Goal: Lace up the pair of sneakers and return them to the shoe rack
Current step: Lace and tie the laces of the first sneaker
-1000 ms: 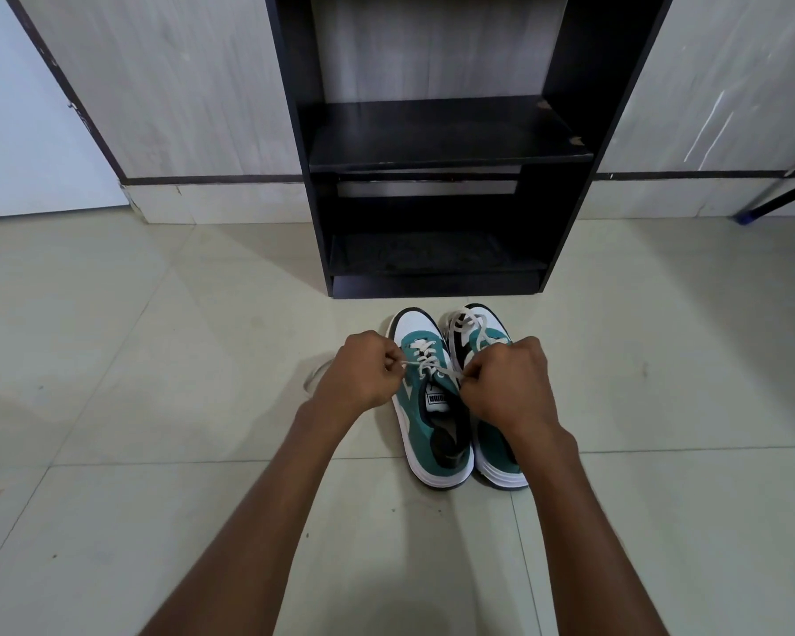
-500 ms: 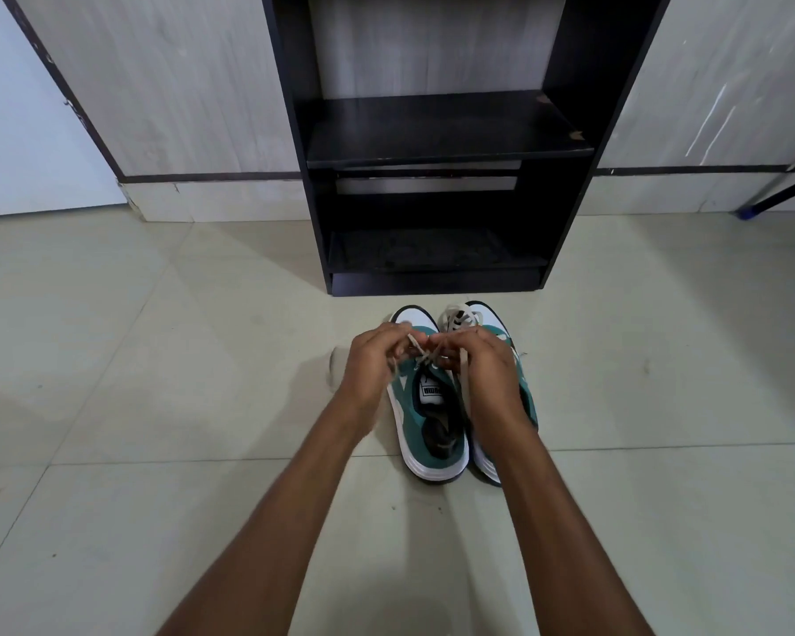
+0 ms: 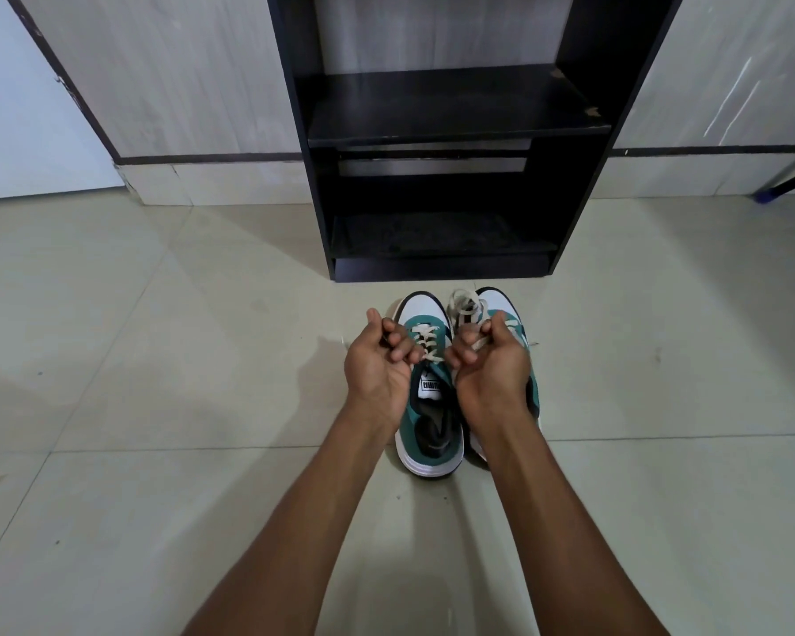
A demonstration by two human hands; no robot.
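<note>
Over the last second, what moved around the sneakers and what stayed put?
Both hands turned palm-up and shifted: the left hand and right hand, pulled apart a second ago, met over the left sneaker, then parted slightly, each curled on a lace end. Both sneakers stayed on the floor before the empty shoe rack; the right sneaker is unmoved.

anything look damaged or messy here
Yes. The shoe rack has chipped spots on its upper shelf's right edge, showing pale material. The right sneaker has a loose heap of lace on its toe. The wall at right bears white scratches. Both sneakers stand straight on the floor.
</note>
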